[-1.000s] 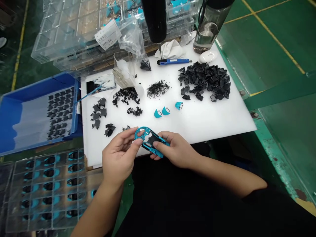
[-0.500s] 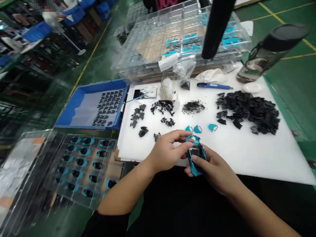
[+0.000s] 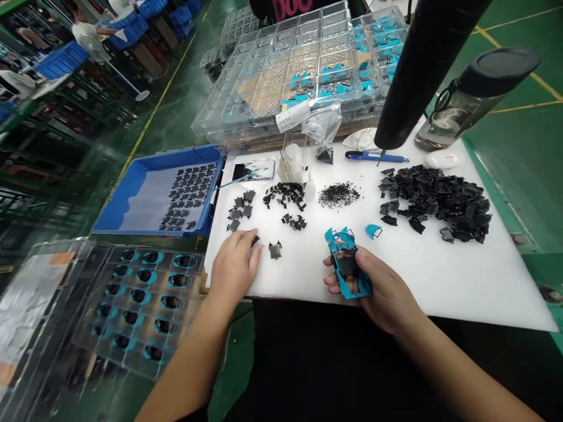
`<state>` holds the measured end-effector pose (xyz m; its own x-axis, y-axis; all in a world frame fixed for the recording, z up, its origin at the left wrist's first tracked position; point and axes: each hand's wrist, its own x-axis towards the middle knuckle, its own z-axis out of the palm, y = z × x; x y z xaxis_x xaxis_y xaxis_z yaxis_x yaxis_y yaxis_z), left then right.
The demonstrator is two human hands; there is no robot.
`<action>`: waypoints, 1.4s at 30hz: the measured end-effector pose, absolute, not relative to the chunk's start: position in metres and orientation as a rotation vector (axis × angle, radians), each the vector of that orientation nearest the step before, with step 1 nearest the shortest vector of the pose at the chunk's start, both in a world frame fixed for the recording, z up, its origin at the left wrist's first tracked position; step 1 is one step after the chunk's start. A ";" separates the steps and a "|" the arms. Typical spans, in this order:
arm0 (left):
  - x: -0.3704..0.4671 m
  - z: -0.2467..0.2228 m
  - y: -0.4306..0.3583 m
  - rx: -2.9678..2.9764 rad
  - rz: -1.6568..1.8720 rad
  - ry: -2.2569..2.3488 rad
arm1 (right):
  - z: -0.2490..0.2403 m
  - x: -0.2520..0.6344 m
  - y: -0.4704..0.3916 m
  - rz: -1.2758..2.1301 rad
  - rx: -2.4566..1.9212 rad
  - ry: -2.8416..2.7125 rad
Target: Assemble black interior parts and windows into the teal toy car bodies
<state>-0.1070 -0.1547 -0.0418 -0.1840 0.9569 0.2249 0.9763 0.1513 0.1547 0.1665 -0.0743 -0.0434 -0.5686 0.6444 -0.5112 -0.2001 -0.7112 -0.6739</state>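
Note:
My right hand [image 3: 387,287] is closed round a teal car-shaped shell [image 3: 349,266] with a dark part inside it, held over the table's front edge. My left hand [image 3: 234,264] reaches down to the white board at the left, fingertips at a small black part [image 3: 255,239]; its fingers are together and partly hide what is under them. Just right of it lies a single dark square part [image 3: 275,251]. Above are a few more dark parts [image 3: 240,210]. A loose teal piece [image 3: 373,231] rests beyond the shell.
Black pieces form a big heap [image 3: 440,199] at the right and small piles [image 3: 338,194] mid-board. A blue tray [image 3: 105,220] stands left, and clear compartment trays [image 3: 153,299] lower left. A black pole [image 3: 422,70] slants down beside a bottle [image 3: 466,105].
My left hand has let go of the teal shell and moved left to the small black parts. My right hand still holds the shell, now showing its dark inside more fully.

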 end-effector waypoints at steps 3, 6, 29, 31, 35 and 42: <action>-0.117 -0.041 -0.144 -1.829 -0.241 -2.394 | -0.046 0.167 -0.075 2.292 -1.084 -0.766; -0.122 -0.038 -0.134 -1.896 -0.175 -2.506 | -0.049 0.167 -0.076 2.289 -1.081 -0.740; -0.089 -0.025 -0.124 -2.289 -0.993 -2.309 | -0.047 0.156 -0.076 2.242 -0.993 -0.741; -0.069 -0.034 -0.123 -2.420 -0.913 -2.173 | -0.046 0.156 -0.077 2.239 -0.980 -0.739; -0.040 -0.054 -0.122 -2.387 -0.570 -2.009 | -0.044 0.161 -0.078 2.195 -0.998 -0.704; -0.051 -0.051 -0.128 -2.642 -0.489 -1.788 | -0.044 0.170 -0.079 2.189 -1.039 -0.663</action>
<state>-0.0513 -0.1277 -0.0514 0.3412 0.9184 0.2001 0.8924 -0.3834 0.2381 0.1700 -0.0792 -0.0436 -0.4990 0.7101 -0.4967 -0.3155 -0.6827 -0.6590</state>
